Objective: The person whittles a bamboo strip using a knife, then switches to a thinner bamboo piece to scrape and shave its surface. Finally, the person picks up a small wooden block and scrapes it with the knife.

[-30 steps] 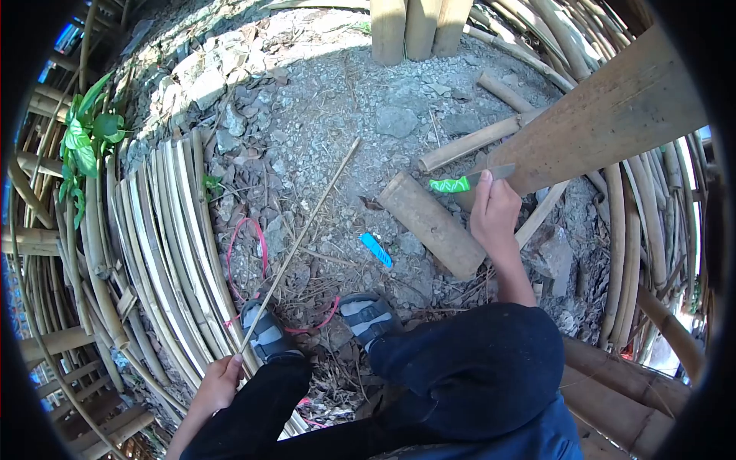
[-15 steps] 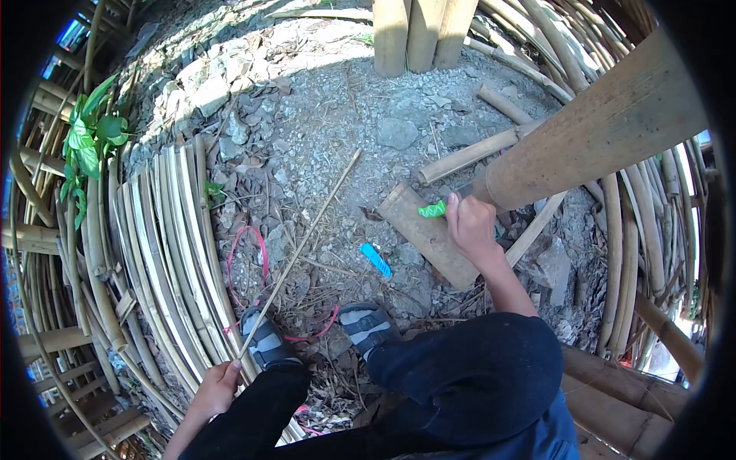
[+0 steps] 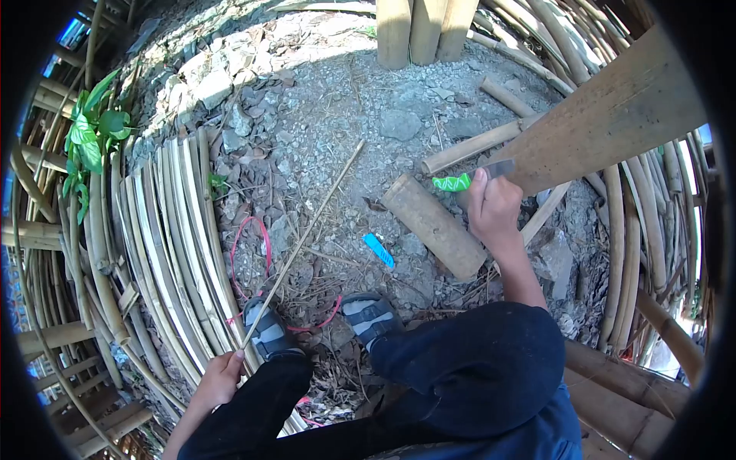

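My left hand (image 3: 220,379) is closed around the lower end of a long thin bamboo stick (image 3: 308,234), which slants up and away over the ground between my feet. My right hand (image 3: 494,205) grips a knife with a green patterned handle (image 3: 452,182); its short blade (image 3: 502,168) points right and overlaps the thick bamboo pole (image 3: 606,115) in this view. Just below and left of that hand lies a short bamboo section (image 3: 433,225) on the ground. A blue plastic piece (image 3: 379,251) rests on the gravel left of it.
Split bamboo strips (image 3: 184,245) lie stacked on the left, with pink string (image 3: 267,241) looped beside them. Upright bamboo posts (image 3: 427,31) stand ahead. More cut bamboo (image 3: 471,148) lies on the gravel, and poles (image 3: 636,222) line the right side.
My right hand has lifted the knife up and to the right, away from the short bamboo section, and the blade shows more. My left hand keeps its hold on the stick.
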A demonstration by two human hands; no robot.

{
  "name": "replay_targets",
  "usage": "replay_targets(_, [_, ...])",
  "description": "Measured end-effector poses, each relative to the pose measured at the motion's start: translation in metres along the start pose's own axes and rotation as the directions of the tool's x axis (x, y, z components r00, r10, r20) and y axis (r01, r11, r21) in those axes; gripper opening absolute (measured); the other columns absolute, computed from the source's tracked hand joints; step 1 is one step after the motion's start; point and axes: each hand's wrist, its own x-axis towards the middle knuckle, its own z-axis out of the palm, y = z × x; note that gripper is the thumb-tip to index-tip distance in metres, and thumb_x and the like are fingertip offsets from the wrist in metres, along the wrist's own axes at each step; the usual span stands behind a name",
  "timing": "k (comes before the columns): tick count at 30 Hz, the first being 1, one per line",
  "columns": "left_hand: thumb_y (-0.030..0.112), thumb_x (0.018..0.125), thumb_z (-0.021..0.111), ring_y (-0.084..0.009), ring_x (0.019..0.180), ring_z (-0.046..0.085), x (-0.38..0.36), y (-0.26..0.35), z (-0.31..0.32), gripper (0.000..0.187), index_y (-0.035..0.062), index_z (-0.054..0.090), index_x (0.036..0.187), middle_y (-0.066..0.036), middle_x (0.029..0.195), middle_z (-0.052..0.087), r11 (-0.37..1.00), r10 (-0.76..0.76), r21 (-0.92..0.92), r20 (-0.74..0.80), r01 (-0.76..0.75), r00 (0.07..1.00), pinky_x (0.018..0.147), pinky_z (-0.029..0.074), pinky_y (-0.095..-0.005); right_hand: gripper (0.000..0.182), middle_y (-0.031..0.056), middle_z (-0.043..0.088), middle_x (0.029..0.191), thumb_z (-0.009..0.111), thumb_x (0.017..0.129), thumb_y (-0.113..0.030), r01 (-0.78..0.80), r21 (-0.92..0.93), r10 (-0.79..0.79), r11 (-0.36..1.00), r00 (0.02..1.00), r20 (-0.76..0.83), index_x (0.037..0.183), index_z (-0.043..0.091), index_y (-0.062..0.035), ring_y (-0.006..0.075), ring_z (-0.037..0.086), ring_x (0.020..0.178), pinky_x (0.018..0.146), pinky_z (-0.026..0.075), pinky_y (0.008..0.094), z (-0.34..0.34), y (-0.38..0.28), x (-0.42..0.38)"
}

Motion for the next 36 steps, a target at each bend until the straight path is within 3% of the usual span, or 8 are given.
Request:
replay_targets(10, [0.043,0.106,0.04,-0.0196,0.058,0.055,-0.002,0.0,-0.001,0.058,-0.0023,0.061,0.078,-0.009,0.06,0.056,0.995,-0.038,-0.089,0.039,0.041,0.999,0.06,0.045,-0.0363,0.033,0.015,0.049,0.056,0.056,0.097,-0.009,-0.096,0.076,0.09,0.993,0.993,0.076,0.066,0.048,-0.0009,0.0336,0.053,0.047,0.046,0.041,0.0432,0.007,0.006,-0.001])
replay_targets(13, [0.043,0.106,0.041,-0.0202,0.058,0.055,0.001,-0.005,0.0,0.057,-0.0027,0.062,0.078,-0.01,0.061,0.056,0.996,0.0,-0.089,0.024,0.002,1.0,0.061,0.046,-0.0362,0.04,0.0078,0.044,0.052,0.045,0.103,-0.013,-0.367,0.581,0.361,0.726,0.923,0.132,0.066,0.047,0.0003,0.0203,0.045,0.045,0.048,0.033,0.0371,-0.011,-0.004,0.003])
replay_targets(20, [0.043,0.107,0.04,-0.0126,0.053,0.045,0.0,-0.005,0.0,0.054,0.002,0.059,0.078,-0.001,0.06,0.05,0.996,0.014,-0.088,0.044,-0.01,0.999,0.052,0.038,-0.0312,0.047,0.0092,0.057,0.075,0.031,0.107,-0.028,-0.305,0.659,0.215,0.688,0.952,0.216,0.086,0.059,0.003,0.0184,0.056,0.07,0.065,0.045,0.0352,-0.018,-0.03,0.017])
replay_targets(22, [0.044,0.107,0.038,-0.0121,0.054,0.044,0.001,-0.007,0.001,0.055,0.0019,0.059,0.078,-0.001,0.06,0.05,0.997,0.035,-0.075,0.06,-0.03,0.998,0.053,0.038,-0.0311,0.043,0.0139,0.061,0.083,0.031,0.108,-0.026,-0.358,0.932,0.429,0.05,0.851,0.304,0.091,0.06,0.0015,0.0235,0.063,0.077,0.076,0.052,0.04,0.002,-0.058,0.021])
replay_targets(24, [0.046,0.106,0.04,-0.0225,0.063,0.058,0.004,-0.013,0.001,0.059,-0.0021,0.063,0.08,-0.011,0.065,0.059,0.997,-0.009,-0.071,0.063,0.013,0.998,0.065,0.047,-0.0381,0.047,0.0157,0.062,0.09,0.025,0.109,-0.035,-0.405,0.894,0.334,-0.194,0.829,0.448,0.107,0.056,0.0,0.028,0.064,0.085,0.088,0.052,0.0473,0.024,-0.071,0.008])
replay_targets(27, [0.047,0.106,0.04,-0.0167,0.061,0.05,0.003,-0.01,0.0,0.058,-0.0004,0.06,0.079,-0.005,0.064,0.053,0.991,0.0,-0.135,0.099,0.014,0.995,0.061,0.043,-0.0346,0.054,0.0132,0.06,0.084,0.023,0.107,-0.052,-0.485,0.566,0.246,-0.666,0.573,0.782,0.124,0.044,-0.0053,0.0274,0.064,0.076,0.079,0.055,0.0517,0.051,-0.104,-0.007])
replay_targets(34, [0.043,0.106,0.043,-0.0118,0.059,0.045,-0.001,-0.003,-0.003,0.053,-0.0004,0.059,0.08,0.0,0.063,0.048,0.986,0.003,-0.167,0.094,0.013,0.996,0.057,0.04,-0.0326,0.06,0.0044,0.049,0.072,0.026,0.105,-0.058,-0.645,0.17,-0.035,-0.745,0.292,0.956,0.117,0.048,-0.0043,0.0172,0.053,0.055,0.052,0.05,0.0348,0.099,-0.163,-0.046])
replay_targets(36, [0.041,0.106,0.044,-0.0115,0.06,0.045,-0.002,0.002,-0.005,0.051,-0.0006,0.058,0.08,0.0,0.063,0.049,0.987,0.01,-0.162,0.092,0.005,0.996,0.057,0.04,-0.0331,0.063,0.0027,0.048,0.071,0.027,0.105,-0.06,-0.855,-0.01,-0.103,-0.518,0.051,0.993,0.106,0.055,-0.0023,0.0121,0.045,0.05,0.043,0.039,0.0289,0.112,-0.167,-0.054])
